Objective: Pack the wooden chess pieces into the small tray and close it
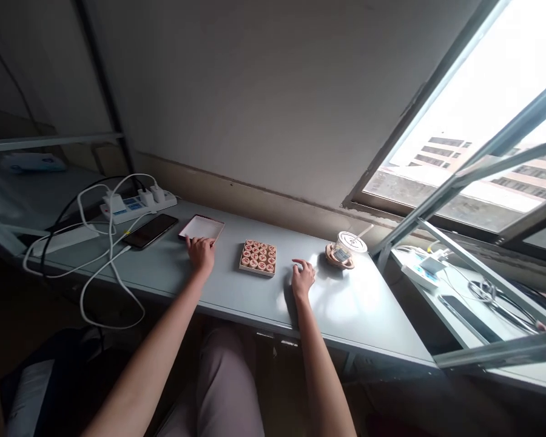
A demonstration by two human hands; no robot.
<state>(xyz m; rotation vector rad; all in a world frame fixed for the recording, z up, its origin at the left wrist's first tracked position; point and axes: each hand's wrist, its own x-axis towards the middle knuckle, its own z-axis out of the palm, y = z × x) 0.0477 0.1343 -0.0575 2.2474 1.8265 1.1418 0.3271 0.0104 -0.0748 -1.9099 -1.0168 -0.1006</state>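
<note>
A shallow box lid with a white inside and dark red edge lies on the grey desk. My left hand is at its near edge, fingers bent over the rim and closed on it. To the right of the lid, an open box holds rows of round wooden xiangqi pieces with red characters. My right hand rests on the desk just right of that box, touching nothing but the desktop. Its fingers are loosely curved and apart, with nothing in them.
A lidded drink cup with a straw stands in a brown holder at the right. On the left are a black phone, a power strip and looping white cables. Metal posts rise beside the window.
</note>
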